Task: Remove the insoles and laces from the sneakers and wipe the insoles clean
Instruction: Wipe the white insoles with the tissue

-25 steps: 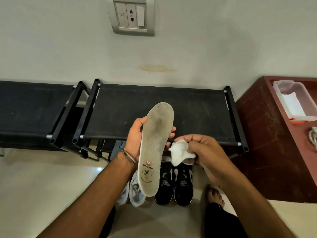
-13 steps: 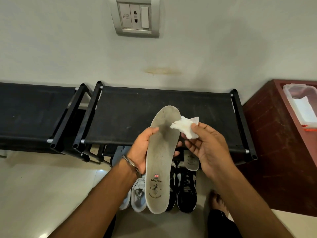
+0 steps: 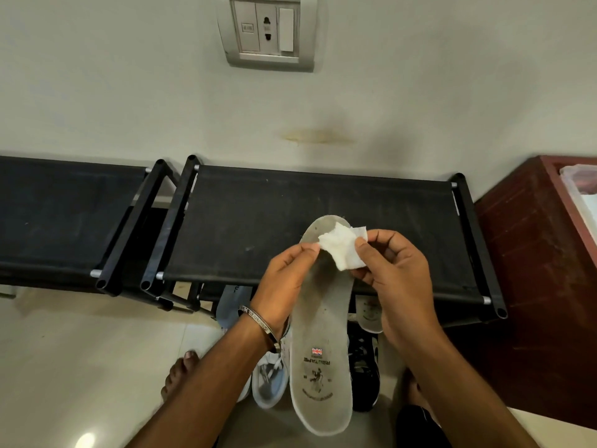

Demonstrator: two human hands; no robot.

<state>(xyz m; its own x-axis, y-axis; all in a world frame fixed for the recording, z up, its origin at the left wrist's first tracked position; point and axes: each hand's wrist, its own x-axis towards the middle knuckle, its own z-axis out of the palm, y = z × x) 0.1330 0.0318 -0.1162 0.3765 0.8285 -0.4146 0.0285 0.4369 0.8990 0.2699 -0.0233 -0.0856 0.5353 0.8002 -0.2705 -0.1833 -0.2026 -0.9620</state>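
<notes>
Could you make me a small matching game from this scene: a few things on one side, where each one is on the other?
Things:
1 insole
2 white wipe
3 bangle
4 wall socket

Places:
A on the left wrist
B high on the wall
C held upright in the left hand
D pinched between both hands at the insole's top

Pairs: 1-C, 2-D, 3-A, 4-B

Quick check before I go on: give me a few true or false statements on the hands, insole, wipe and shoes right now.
1. The left hand holds the insole. True.
2. The white wipe sits at the insole's heel end. False: it is at the toe end, far from the printed logo.
3. The right hand pinches the wipe. True.
4. The shoe rack top carries the black sneakers. False: they stand on the floor.
</notes>
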